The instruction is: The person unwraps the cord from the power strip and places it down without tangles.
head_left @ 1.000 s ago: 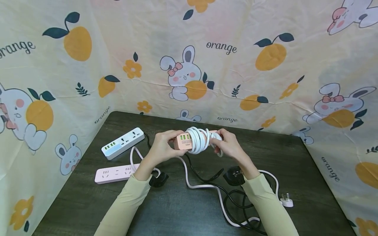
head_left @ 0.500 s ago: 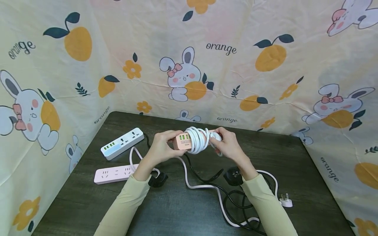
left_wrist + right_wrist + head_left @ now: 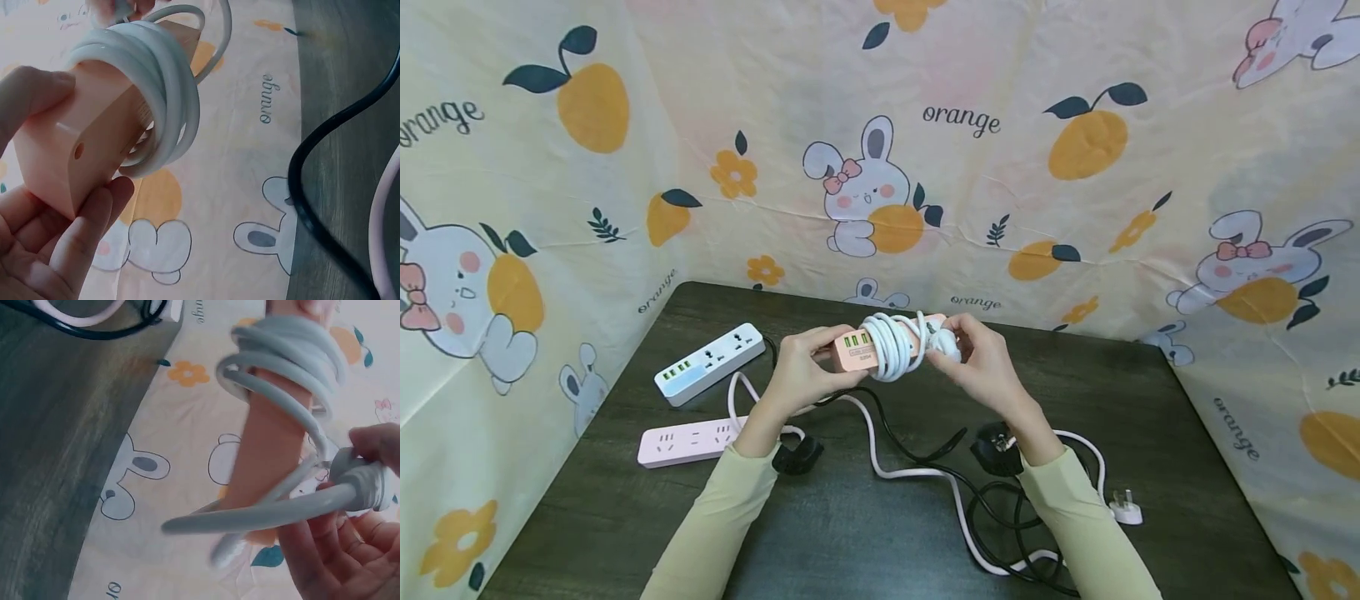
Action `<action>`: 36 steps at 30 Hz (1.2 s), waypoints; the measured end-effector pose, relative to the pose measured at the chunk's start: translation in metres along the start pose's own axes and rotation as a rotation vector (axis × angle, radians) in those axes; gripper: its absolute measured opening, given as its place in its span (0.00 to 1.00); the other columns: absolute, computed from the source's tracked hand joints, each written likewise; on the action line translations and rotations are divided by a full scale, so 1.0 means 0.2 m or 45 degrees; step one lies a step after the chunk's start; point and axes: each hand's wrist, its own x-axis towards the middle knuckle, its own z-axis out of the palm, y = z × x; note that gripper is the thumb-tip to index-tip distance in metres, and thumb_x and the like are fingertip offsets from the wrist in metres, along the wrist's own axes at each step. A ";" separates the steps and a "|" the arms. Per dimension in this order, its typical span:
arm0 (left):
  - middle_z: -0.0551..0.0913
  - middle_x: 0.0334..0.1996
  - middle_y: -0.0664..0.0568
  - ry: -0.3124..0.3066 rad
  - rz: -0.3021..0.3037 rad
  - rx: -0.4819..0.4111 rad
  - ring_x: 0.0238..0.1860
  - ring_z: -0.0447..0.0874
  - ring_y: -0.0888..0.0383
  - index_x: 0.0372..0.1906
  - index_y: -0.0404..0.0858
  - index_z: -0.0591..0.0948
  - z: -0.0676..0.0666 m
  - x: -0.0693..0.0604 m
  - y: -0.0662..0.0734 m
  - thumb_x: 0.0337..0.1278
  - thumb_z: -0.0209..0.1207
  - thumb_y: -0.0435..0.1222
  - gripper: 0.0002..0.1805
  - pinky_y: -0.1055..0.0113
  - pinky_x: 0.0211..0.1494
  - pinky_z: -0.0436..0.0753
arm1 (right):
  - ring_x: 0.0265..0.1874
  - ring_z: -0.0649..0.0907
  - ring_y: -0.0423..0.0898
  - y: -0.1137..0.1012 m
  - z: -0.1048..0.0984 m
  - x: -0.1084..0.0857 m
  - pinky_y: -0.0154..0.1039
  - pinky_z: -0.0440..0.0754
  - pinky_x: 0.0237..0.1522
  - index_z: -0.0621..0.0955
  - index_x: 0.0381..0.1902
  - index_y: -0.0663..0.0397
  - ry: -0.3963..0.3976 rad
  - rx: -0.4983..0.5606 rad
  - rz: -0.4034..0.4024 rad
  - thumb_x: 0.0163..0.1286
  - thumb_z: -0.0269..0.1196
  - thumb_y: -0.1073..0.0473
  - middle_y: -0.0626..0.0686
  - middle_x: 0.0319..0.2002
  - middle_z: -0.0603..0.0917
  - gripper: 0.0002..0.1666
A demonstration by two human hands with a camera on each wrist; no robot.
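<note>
My left hand (image 3: 797, 371) grips one end of a peach power strip (image 3: 854, 352) and holds it above the table. Several turns of white cord (image 3: 891, 346) wrap around the strip's middle. At the strip's other end my right hand (image 3: 988, 367) pinches the white plug (image 3: 361, 482) of that cord between thumb and fingers. Seen from the right wrist, a loop of the cord crosses the strip near the plug. In the left wrist view, the thumb presses one face of the strip while the fingers support it from the opposite side. The plug's prongs cannot be made out.
A white power strip (image 3: 709, 364) and a pink one (image 3: 687, 442) lie at the left of the dark table (image 3: 842, 533). Black cord (image 3: 917, 457) and pinkish-white cord (image 3: 904, 474) tangle towards the right, near a white plug (image 3: 1126, 508). A printed curtain (image 3: 970, 183) hangs behind.
Both hands have shifted slightly up and left with the wrapped power strip. The loose cord end below the right hand has been brought up against the strip.
</note>
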 end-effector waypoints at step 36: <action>0.82 0.39 0.31 0.079 -0.022 -0.182 0.38 0.81 0.58 0.45 0.19 0.78 -0.11 0.03 0.06 0.31 0.70 0.17 0.26 0.70 0.39 0.82 | 0.38 0.83 0.44 0.16 -0.36 -0.20 0.29 0.80 0.38 0.74 0.47 0.84 0.499 0.791 -0.391 0.54 0.60 0.83 0.57 0.42 0.84 0.20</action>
